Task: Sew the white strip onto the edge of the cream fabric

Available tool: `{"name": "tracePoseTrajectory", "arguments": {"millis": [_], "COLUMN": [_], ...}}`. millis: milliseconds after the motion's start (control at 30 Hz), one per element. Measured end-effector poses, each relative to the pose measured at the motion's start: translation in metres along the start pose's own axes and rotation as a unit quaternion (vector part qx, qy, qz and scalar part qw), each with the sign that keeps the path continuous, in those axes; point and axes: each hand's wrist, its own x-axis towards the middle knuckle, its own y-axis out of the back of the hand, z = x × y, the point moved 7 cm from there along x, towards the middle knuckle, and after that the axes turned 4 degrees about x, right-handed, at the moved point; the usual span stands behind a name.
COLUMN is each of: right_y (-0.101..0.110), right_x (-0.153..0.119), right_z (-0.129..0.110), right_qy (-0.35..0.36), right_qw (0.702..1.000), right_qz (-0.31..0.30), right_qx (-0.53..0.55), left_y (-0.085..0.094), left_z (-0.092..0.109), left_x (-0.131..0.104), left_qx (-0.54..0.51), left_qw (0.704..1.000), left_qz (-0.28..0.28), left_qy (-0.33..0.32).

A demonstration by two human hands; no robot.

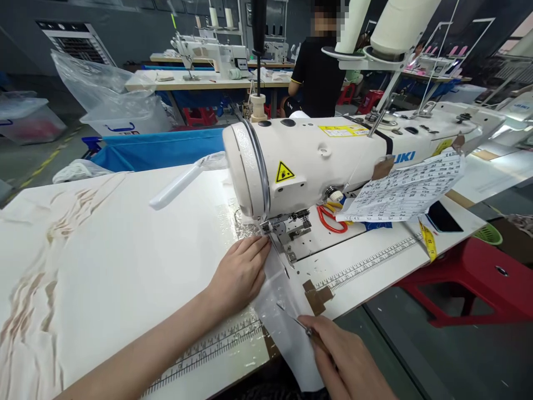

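Note:
A long piece of thin white fabric (287, 311) runs from under the presser foot of a sewing machine (308, 161) down over the table's front edge. Close to the needle, my left hand (244, 269) is closed on its left edge, fingers together and fingertips by the presser foot. Lower down, my right hand (343, 353) is closed around a slim pointed metal tool (297, 322). The tool's tip lies over the fabric; its handle is mostly hidden in my fingers, so its exact kind is unclear.
Gathered pale cloth (31, 311) lies at left, and a rolled white strip (177, 186) behind. Red-handled scissors (332, 219), a written sheet (402, 189), a phone (443, 216) and yellow tape measure (428, 241) lie right. A red stool (491, 272) stands beside the table; a person (318, 72) sits beyond.

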Motion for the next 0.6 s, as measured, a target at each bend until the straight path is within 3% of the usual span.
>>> {"name": "tracePoseTrajectory", "arguments": {"millis": [167,600], "right_y": [0.004,0.003], "right_x": [0.006,0.020], "right_z": [-0.001,0.002], "right_qy": [0.020,-0.028], "right_qw": [1.000,0.999], "right_qz": [0.010,-0.006], "right_qx": [-0.002,-0.018], "left_y": [-0.003,-0.003], "left_z": [-0.001,0.009], "left_x": [-0.002,0.000], "left_qx": [-0.017,0.037], "left_qw": [1.000,0.999], "left_qz": [-0.019,-0.037], "left_qy": [-0.011,0.003]}}
